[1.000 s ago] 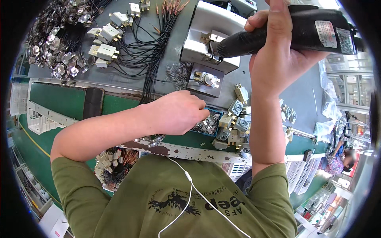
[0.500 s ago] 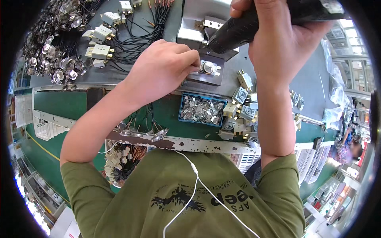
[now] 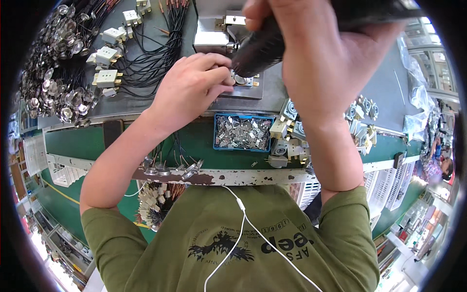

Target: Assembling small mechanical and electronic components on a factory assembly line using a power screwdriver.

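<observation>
My right hand (image 3: 316, 63) is wrapped around a thick black tool (image 3: 262, 48), shaped like a powered screwdriver, tilted down to the left. Its lower end now covers part of a small white switch block (image 3: 247, 81) with a round metal centre and brass terminals. That block rests on a grey metal fixture (image 3: 250, 92). At the block's left side, my left hand (image 3: 197, 82) is closed, thumb and fingertips pinched against its edge. The tool's tip is hidden behind the fingers and tool body.
A blue tray (image 3: 214, 131) of small metal pieces sits in front of the fixture, with several loose switch blocks (image 3: 279, 146) to its right. Wired white blocks (image 3: 107, 78) and a heap of metal discs on wires (image 3: 73, 97) lie left. A metal bracket (image 3: 211, 41) stands behind the fixture.
The black tool has come down and left onto the switch block, covering part of its metal centre. My left hand stays at the block's side. The whole view has shifted slightly.
</observation>
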A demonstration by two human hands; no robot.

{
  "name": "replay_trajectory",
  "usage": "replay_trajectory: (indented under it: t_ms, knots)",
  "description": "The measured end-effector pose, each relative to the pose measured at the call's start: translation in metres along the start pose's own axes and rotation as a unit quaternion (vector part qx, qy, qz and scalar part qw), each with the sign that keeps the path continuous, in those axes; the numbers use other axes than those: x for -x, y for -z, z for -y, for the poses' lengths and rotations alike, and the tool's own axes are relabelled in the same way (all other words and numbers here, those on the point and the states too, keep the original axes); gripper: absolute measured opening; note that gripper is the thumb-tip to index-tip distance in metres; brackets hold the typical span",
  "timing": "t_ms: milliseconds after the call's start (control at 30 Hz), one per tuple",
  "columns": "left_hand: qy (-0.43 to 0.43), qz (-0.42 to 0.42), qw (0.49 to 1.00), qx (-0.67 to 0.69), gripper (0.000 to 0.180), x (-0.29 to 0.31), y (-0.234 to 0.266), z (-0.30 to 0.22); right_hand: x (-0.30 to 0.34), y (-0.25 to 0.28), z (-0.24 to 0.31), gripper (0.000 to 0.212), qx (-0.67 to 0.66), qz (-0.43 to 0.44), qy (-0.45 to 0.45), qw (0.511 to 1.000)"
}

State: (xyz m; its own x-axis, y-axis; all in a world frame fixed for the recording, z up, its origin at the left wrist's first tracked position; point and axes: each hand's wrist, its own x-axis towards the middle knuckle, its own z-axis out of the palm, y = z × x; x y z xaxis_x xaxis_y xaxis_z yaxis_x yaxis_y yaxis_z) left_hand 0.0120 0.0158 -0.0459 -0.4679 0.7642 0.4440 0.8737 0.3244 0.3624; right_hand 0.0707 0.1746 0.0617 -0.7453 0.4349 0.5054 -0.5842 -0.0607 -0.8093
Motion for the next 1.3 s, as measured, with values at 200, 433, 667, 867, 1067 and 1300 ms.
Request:
replay_trajectory:
  t_ms: [200,433,667,867,1067,1300]
  knots:
    - [0.017,0.029,0.999,0.032,0.01,0.0,0.002,0.002,0.006,-0.011,-0.021,0.063,-0.119,-0.014,0.021,0.993]
    - [0.014,0.031,0.999,0.034,0.01,0.0,0.003,0.001,0.0,-0.016,-0.026,0.064,-0.114,0.018,0.055,0.992]
    - [0.011,0.048,0.998,0.04,0.01,-0.002,0.004,0.001,-0.017,-0.017,-0.034,0.065,-0.071,0.066,0.091,0.991]
    - [0.078,0.044,0.993,0.071,0.019,0.001,-0.001,0.003,-0.038,-0.01,-0.047,0.062,0.001,0.197,0.078,0.977]
    - [0.16,0.099,0.981,0.049,0.027,-0.012,0.011,-0.004,-0.033,-0.012,-0.043,0.055,-0.039,0.246,-0.025,0.968]
    - [0.147,0.212,0.966,0.016,0.03,-0.017,0.017,-0.002,-0.008,-0.016,-0.038,0.056,-0.055,0.176,0.017,0.983]
